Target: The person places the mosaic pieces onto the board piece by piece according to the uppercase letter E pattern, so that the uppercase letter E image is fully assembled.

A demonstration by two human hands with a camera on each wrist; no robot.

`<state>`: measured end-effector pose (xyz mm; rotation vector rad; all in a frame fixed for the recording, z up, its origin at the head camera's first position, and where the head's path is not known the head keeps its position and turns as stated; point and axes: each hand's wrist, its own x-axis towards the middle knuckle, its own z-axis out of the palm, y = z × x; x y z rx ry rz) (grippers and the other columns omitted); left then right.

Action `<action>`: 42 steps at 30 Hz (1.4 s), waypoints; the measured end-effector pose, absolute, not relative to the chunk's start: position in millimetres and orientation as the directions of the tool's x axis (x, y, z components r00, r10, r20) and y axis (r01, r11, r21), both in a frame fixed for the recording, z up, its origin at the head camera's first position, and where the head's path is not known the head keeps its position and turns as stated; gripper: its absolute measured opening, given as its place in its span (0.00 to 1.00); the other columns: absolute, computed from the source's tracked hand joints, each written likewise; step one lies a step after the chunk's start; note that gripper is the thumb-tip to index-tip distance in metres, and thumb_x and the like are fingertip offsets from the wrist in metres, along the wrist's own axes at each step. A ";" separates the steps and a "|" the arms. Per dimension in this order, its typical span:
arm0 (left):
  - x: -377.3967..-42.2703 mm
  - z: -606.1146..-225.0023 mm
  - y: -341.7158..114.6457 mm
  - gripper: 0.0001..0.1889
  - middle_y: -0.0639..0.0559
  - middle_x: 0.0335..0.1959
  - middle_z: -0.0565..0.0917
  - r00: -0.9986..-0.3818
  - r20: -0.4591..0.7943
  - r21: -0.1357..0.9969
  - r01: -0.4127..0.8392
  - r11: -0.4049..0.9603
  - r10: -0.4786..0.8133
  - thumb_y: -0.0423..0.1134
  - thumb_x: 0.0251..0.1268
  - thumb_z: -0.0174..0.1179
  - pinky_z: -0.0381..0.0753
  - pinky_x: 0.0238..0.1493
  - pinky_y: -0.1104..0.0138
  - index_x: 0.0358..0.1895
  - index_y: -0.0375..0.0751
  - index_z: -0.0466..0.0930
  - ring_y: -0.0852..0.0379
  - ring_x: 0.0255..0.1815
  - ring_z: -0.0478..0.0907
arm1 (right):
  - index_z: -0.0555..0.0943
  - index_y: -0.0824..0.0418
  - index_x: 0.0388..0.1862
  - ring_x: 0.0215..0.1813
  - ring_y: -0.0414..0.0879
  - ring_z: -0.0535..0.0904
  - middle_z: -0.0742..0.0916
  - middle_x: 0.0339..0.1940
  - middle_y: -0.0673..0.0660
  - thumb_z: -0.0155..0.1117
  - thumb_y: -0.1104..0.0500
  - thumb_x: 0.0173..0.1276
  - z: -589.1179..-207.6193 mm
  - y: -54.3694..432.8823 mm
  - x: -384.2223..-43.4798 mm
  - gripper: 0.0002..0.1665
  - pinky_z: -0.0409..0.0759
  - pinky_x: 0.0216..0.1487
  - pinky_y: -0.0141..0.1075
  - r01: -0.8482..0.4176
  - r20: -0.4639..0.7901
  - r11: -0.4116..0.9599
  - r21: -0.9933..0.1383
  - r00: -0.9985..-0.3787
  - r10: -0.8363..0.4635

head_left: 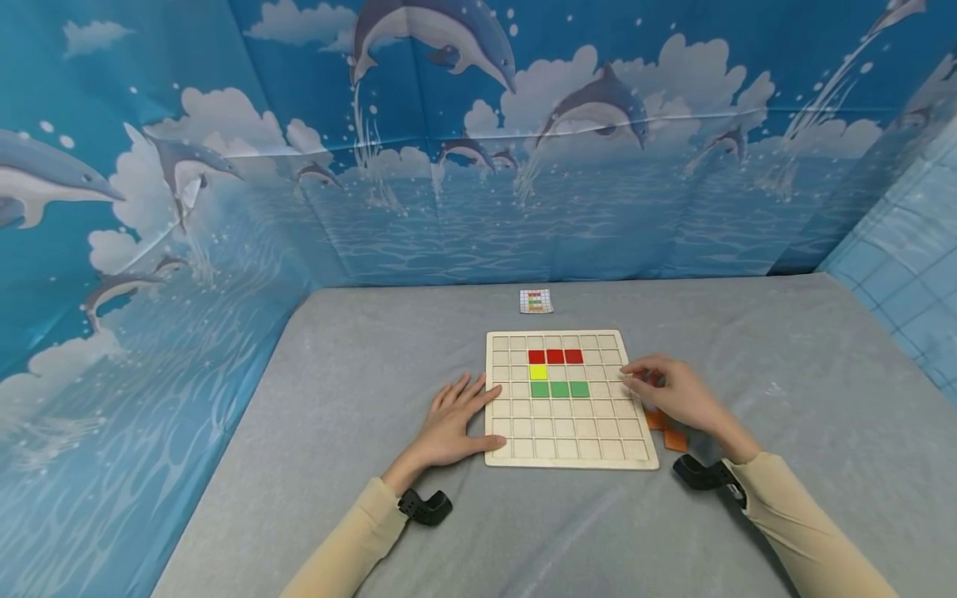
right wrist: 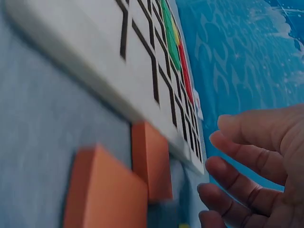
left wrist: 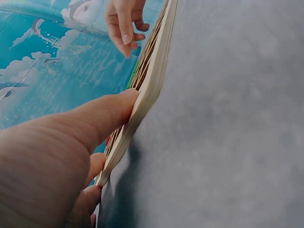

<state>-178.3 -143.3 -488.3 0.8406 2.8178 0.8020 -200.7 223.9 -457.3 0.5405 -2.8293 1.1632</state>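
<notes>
A pale wooden grid board (head_left: 568,455) lies on the grey cloth. In it sit a row of three red tiles (head_left: 555,356), one yellow tile (head_left: 538,372) below their left end, and a row of three green tiles (head_left: 559,389). My left hand (head_left: 449,428) rests on the board's left edge, fingers spread, thumb (left wrist: 107,114) lying over the rim. At the right edge hovers my right hand (head_left: 676,394), its fingers loosely bent with a gap to the thumb. Nothing shows between them in the right wrist view. Orange tiles (right wrist: 111,190) lie beneath it, beside the board.
A small card (head_left: 536,301) printed with a coloured grid lies beyond the board's far edge. Behind the table (head_left: 374,349) hangs a blue curtain (head_left: 449,224) with dolphins, which also runs along the left side. A bit of yellow (right wrist: 184,225) shows low in the right wrist view.
</notes>
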 end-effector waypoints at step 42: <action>-178.3 -489.8 -143.4 0.40 0.50 0.76 0.48 -0.845 0.054 0.512 0.481 0.711 0.532 0.60 0.61 0.58 0.34 0.69 0.50 0.75 0.52 0.56 0.49 0.75 0.35 | 0.78 0.64 0.34 0.31 0.52 0.77 0.82 0.29 0.58 0.72 0.61 0.56 -456.8 255.8 -197.4 0.12 0.74 0.30 0.45 -0.159 0.087 0.844 -0.512 -0.987 -0.133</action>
